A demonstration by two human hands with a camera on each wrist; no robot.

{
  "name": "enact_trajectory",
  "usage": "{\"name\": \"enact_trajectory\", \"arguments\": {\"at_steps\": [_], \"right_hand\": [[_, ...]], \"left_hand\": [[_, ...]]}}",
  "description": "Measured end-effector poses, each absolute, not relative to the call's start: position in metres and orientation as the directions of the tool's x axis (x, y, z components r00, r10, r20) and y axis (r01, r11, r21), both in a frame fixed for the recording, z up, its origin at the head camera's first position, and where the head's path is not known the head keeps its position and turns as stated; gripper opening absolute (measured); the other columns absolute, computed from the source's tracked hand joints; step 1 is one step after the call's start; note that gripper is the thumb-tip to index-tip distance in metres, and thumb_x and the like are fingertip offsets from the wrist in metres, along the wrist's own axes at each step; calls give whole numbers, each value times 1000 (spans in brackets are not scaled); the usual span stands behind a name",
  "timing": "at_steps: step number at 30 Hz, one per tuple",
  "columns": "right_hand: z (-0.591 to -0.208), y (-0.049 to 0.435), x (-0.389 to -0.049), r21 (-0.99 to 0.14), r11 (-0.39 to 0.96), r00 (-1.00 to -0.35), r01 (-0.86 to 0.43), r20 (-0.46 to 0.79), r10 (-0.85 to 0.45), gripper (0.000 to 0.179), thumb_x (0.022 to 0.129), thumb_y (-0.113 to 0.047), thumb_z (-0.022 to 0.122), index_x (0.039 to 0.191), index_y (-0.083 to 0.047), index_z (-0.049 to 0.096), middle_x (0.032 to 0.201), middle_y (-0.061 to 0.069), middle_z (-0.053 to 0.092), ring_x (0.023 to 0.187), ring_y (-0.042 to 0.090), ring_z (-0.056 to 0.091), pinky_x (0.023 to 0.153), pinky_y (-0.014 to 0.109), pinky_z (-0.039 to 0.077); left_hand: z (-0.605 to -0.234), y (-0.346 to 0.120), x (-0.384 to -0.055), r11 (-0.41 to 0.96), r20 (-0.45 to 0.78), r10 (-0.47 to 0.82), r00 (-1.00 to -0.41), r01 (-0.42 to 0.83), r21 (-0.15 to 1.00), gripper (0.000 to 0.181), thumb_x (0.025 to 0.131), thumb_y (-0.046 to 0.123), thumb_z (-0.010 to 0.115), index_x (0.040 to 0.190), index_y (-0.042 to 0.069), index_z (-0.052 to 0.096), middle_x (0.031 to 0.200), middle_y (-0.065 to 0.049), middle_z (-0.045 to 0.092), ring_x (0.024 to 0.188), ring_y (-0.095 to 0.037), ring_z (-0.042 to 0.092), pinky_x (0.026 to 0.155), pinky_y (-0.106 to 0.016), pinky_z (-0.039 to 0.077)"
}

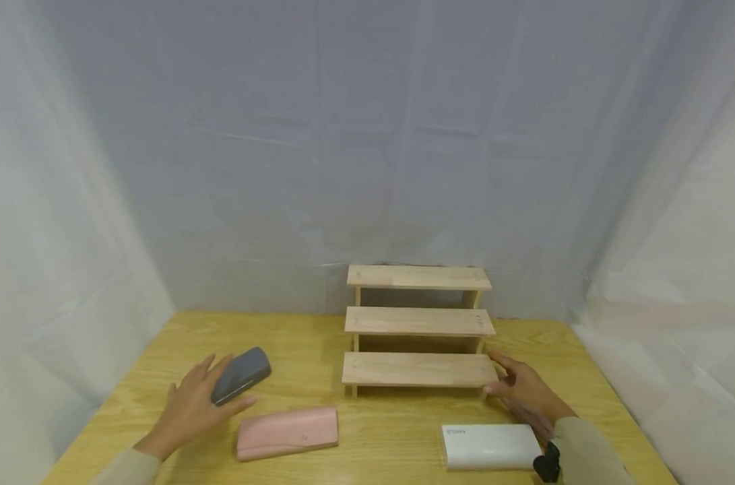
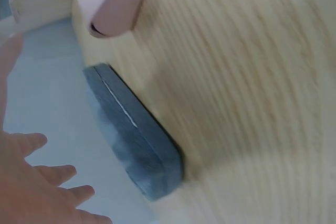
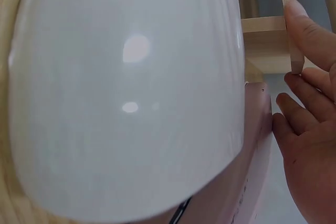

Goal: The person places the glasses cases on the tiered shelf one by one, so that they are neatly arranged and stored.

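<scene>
The left hand [image 1: 194,411] is spread wide with its fingers apart, and it holds nothing. It is just beside a blue-grey case [image 1: 248,372], which lies slantwise on the bench [image 1: 391,431]. In the left wrist view there is a gap between this hand and the case.

The right hand [image 1: 527,391] has no grip on anything, its thumb and fingers held apart. It is by the right end of the lowest step of a wooden stand [image 1: 418,370]; I cannot tell if it touches the wood. Close below it is a mauve case [image 3: 257,111], partly hidden.

A shiny white case [image 1: 491,447] with small letters lies just beside the mauve one, on its left. A pink case [image 1: 288,433] lies near the blue-grey one, closer to the person. The stand has three steps. Behind it hangs a pale sheet [image 1: 367,148].
</scene>
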State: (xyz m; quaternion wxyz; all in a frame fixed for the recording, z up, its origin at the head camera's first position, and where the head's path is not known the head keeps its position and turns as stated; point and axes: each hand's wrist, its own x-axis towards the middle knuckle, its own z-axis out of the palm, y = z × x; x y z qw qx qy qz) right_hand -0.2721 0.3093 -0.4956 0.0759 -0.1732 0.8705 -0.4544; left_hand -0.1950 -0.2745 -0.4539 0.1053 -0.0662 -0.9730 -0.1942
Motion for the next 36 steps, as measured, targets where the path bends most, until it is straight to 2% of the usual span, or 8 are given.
{"name": "enact_trajectory", "arguments": {"at_steps": [3, 8, 12, 20, 26, 31, 36], "right_hand": [[-497, 309, -274, -804, 546, -932, -236, 29, -360, 81, 87, -24, 72, 147, 7, 28, 101, 25, 65, 65, 11, 55, 57, 22, 49], [-497, 309, -274, -793, 560, -938, -239, 39, -346, 81, 85, -25, 74, 146, 7, 31, 126, 32, 55, 78, 12, 62, 63, 23, 52], [-495, 308, -274, -803, 558, -942, -211, 15, -334, 83, 85, -27, 74, 147, 6, 30, 120, 31, 59, 82, 14, 64, 65, 24, 54], [-496, 310, -274, -814, 544, -943, -203, 13, -332, 83, 85, -27, 74, 147, 5, 30, 130, 35, 50, 92, 17, 65, 73, 23, 55], [-494, 310, -275, -832, 533, -949, -152, -26, -313, 86, 83, -28, 76, 148, 3, 29, 128, 33, 53, 94, 21, 65, 75, 24, 55], [-496, 310, -275, -856, 488, -939, -171, -9, -344, 85, 84, -24, 75, 148, 5, 26, 137, 39, 39, 103, 31, 64, 79, 26, 55], [-498, 311, -275, -867, 462, -931, -188, 7, -364, 84, 86, -21, 74, 148, 7, 24, 140, 41, 34, 107, 36, 62, 80, 26, 56]], "left_hand": [[-459, -284, -194, 918, 232, 76, -970, 159, 363, 93, 76, 57, 73, 142, -1, 41, 141, -39, 33, 122, -60, 35, 88, -86, 20], [-471, -302, -195, 915, 247, 85, -965, 174, 365, 95, 75, 51, 76, 138, -9, 40, 135, -45, 35, 117, -63, 38, 86, -80, 32], [-481, -315, -196, 899, 227, 80, -971, 168, 404, 98, 76, 49, 76, 139, -13, 35, 134, -46, 33, 117, -64, 36, 89, -76, 34], [-496, -337, -198, 854, 164, 66, -984, 141, 501, 101, 76, 39, 80, 141, -17, 26, 135, -47, 32, 119, -63, 34, 96, -72, 32], [-502, -348, -200, 848, 114, 20, -993, 77, 525, 100, 75, 38, 81, 140, -18, 29, 133, -45, 35, 119, -63, 36, 96, -69, 36], [-506, -355, -201, 845, 70, -22, -997, 19, 535, 100, 76, 42, 79, 139, -19, 30, 132, -45, 37, 117, -62, 40, 92, -67, 42], [-508, -357, -201, 841, 81, -34, -996, 15, 542, 98, 75, 45, 79, 137, -18, 36, 129, -44, 41, 116, -61, 42, 90, -66, 43]]}}
